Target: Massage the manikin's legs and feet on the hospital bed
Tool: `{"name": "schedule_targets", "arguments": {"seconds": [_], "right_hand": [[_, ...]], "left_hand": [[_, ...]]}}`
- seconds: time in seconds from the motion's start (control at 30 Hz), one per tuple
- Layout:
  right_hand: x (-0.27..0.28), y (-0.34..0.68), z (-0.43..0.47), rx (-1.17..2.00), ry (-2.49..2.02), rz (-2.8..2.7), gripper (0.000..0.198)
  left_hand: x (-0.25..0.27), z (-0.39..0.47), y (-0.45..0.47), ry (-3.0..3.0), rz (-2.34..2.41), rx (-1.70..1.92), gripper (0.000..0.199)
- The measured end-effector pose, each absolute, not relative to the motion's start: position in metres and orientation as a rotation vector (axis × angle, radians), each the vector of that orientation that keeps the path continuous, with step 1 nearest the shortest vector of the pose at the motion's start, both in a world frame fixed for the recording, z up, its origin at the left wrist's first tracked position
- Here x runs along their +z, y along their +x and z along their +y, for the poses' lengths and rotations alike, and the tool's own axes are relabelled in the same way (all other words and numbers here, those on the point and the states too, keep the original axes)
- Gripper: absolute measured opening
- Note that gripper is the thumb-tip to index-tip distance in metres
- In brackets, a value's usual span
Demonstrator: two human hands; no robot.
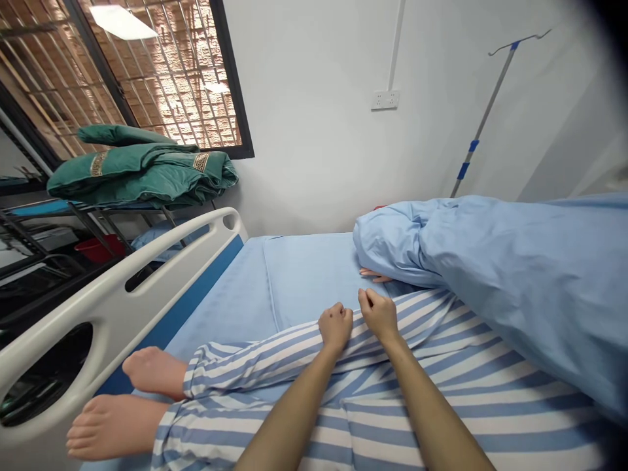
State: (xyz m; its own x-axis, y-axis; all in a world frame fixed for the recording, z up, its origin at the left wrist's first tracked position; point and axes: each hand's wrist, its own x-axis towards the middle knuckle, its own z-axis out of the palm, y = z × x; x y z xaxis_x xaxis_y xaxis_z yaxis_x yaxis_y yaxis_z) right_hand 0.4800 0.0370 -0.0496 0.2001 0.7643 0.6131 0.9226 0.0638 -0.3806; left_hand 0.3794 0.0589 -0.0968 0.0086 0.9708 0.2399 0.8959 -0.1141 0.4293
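Both of my hands are curled into fists over the far leg of a lying figure, which looks like a patient manikin with smooth pink feet [118, 425]. Its blue-and-white striped trousers [265, 356] cover both legs. My left hand [336, 325] rests at the far trouser leg, fingers folded in, with no object showing. Just to its right, my right hand [379, 314] is a loose fist, thumb side up, also with nothing visible in it. A small gap separates the fists. Beyond my right hand, the manikin's fingers [375, 275] poke out from under a light blue quilt [515, 261].
The bed's light blue sheet [314, 268] lies under the legs. A white bed end board [112, 281] stands past the feet. Green folded bedding [147, 173] sits on a rack below the barred window [161, 72]. An IV pole [485, 118] rises behind the quilt.
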Motion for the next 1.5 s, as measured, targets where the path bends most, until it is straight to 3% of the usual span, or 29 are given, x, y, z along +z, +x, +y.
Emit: {"name": "schedule_targets", "arguments": {"seconds": [0.13,0.33,0.77,1.03,1.5], "right_hand": [[-0.049,0.490,0.037,-0.294,-1.737,-1.475,0.042],[-0.066,0.493,0.049,-0.054,-1.915,-1.585,0.040],[-0.072,0.490,0.051,-0.079,-1.982,-1.510,0.041],[-0.078,0.492,0.055,-0.056,-1.973,-1.482,0.041],[-0.080,0.492,0.055,-0.086,-1.936,-1.496,0.041]], "left_hand": [[-0.097,0.060,0.380,2.106,1.998,0.731,0.022],[-0.092,0.056,0.380,2.123,1.983,0.712,0.022],[-0.062,0.083,0.398,2.026,1.806,0.818,0.025],[-0.089,0.074,0.412,2.020,1.814,0.697,0.032],[-0.090,0.070,0.410,2.082,1.807,0.719,0.032]]}}
